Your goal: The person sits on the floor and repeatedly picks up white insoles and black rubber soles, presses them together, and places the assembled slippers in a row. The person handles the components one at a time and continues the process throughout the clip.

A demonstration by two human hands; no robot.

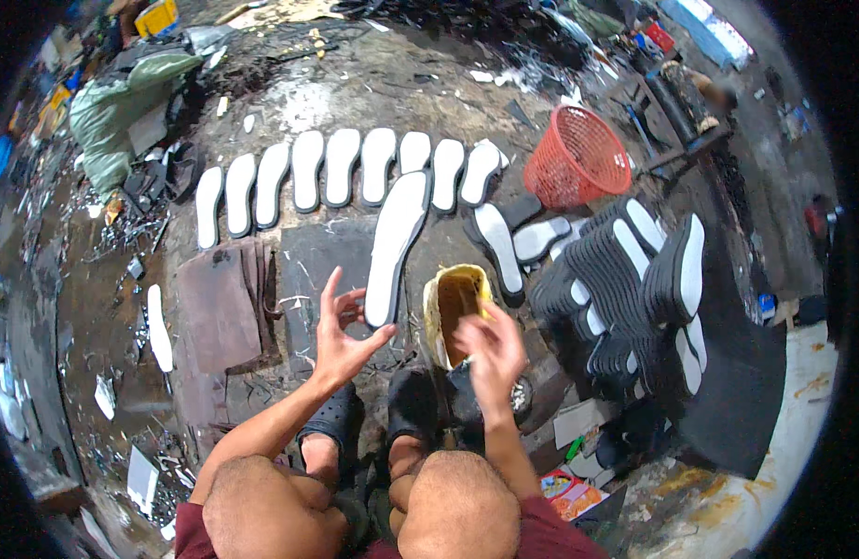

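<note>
My left hand (345, 331) pinches the heel end of a shoe sole (397, 247) with a white face and dark edge, holding it raised above the floor. Its far tip overlaps a row of similar white-faced soles (343, 168) laid out side by side. Over the right rim of a yellow-edged tub (431, 321), brown inside, hovers my right hand (493, 354). Its fingers are curled and smeared by motion, so whether they hold anything cannot be made out.
A red plastic basket (578, 158) stands at the far right. Nearer on that side are stacked dark soles (620, 289). Brown sheets (219, 307) lie left of a dark flat board (327, 252). A green sack (122, 121) and scattered scraps lie at the left.
</note>
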